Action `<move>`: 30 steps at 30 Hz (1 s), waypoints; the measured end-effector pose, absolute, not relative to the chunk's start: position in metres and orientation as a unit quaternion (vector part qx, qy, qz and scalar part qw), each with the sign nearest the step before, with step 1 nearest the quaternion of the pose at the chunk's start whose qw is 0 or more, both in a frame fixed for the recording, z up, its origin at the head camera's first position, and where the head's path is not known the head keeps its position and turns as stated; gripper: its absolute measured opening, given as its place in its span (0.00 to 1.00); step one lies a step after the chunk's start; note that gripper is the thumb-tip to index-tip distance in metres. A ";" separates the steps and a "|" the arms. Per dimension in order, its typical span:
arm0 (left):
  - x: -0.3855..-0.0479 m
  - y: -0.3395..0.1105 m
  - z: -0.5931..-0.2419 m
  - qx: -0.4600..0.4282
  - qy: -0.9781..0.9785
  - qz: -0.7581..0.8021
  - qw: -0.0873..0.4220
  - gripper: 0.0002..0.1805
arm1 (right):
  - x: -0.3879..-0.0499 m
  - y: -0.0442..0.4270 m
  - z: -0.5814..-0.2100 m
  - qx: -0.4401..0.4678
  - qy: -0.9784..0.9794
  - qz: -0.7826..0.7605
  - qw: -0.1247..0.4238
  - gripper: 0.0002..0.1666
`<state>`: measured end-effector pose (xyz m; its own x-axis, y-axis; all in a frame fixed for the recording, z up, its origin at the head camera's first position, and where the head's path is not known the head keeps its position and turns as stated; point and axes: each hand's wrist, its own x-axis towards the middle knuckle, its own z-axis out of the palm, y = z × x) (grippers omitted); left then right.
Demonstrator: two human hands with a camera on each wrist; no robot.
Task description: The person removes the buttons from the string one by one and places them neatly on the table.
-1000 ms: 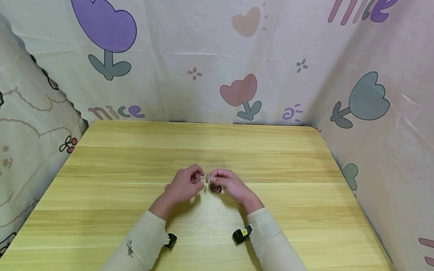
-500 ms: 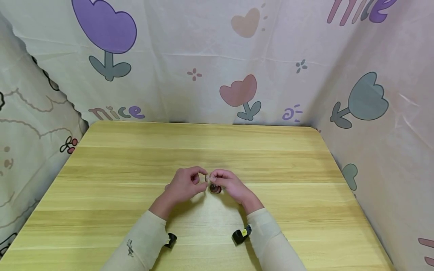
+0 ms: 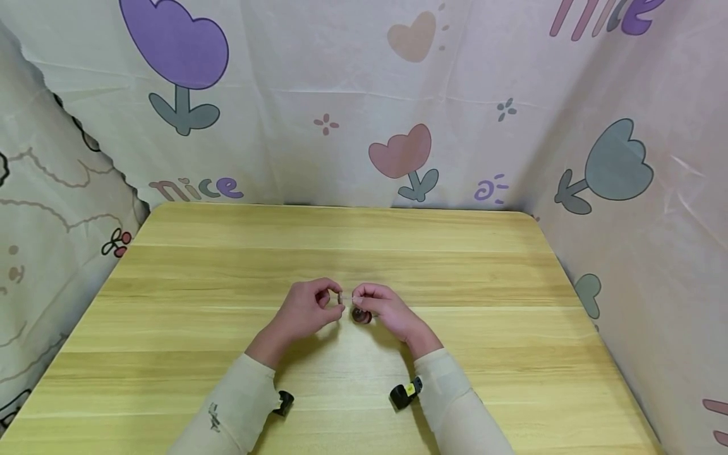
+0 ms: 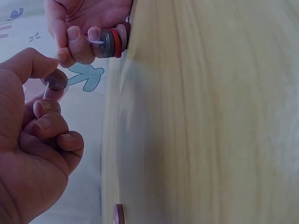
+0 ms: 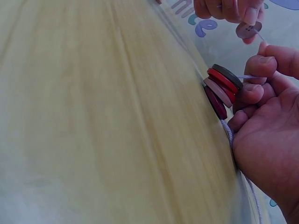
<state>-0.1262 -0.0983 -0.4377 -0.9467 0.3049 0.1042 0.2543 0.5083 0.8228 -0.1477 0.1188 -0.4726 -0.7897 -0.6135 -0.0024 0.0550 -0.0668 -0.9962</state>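
My left hand point(image 3: 303, 308) pinches a round brownish-mauve button point(image 4: 55, 80) by its edge. White string point(image 4: 46, 90) runs from this button toward the curled lower fingers of the same hand. Close on the right, my right hand point(image 3: 384, 306) pinches the string between thumb and forefinger. Beneath its fingers hangs a stack of strung buttons point(image 5: 219, 91) in dark grey, red, dusty pink and maroon. The string's tail point(image 5: 229, 133) trails down past the right palm. A short gap separates the held button from the right fingertips.
A pink button point(image 4: 118, 213) lies on the wood-patterned table point(image 3: 364, 246), near the left hand's side. Black wrist cameras point(image 3: 406, 394) sit at both sleeves. Printed cloth point(image 3: 318, 76) hangs behind and beside the table.
The single button was between the hands, then my left fingers closed on its edge. My left hand has since shifted slightly left with it. My right hand stays in place.
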 end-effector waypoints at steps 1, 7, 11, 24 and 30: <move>-0.126 -0.099 -0.438 0.160 0.868 0.469 0.026 0.11 | -0.148 0.119 -0.473 -0.218 0.639 -0.698 0.240 0.19; -0.125 -0.103 -0.437 0.150 0.871 0.468 0.022 0.11 | -0.148 0.119 -0.473 -0.214 0.640 -0.698 0.240 0.19; -0.125 -0.105 -0.437 0.142 0.872 0.468 0.022 0.12 | -0.148 0.119 -0.474 -0.210 0.642 -0.697 0.241 0.18; -0.123 -0.115 -0.438 0.116 0.880 0.459 0.030 0.12 | -0.148 0.119 -0.475 -0.205 0.642 -0.699 0.239 0.17; -0.123 -0.120 -0.440 0.116 0.881 0.458 0.026 0.13 | -0.148 0.120 -0.475 -0.200 0.643 -0.700 0.238 0.17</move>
<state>-0.1232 -0.1204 -0.4403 -0.9720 0.2272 0.0607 0.1802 0.5537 0.8130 -0.1478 0.1196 -0.4746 -0.8060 -0.5913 -0.0260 0.0761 -0.0600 -0.9953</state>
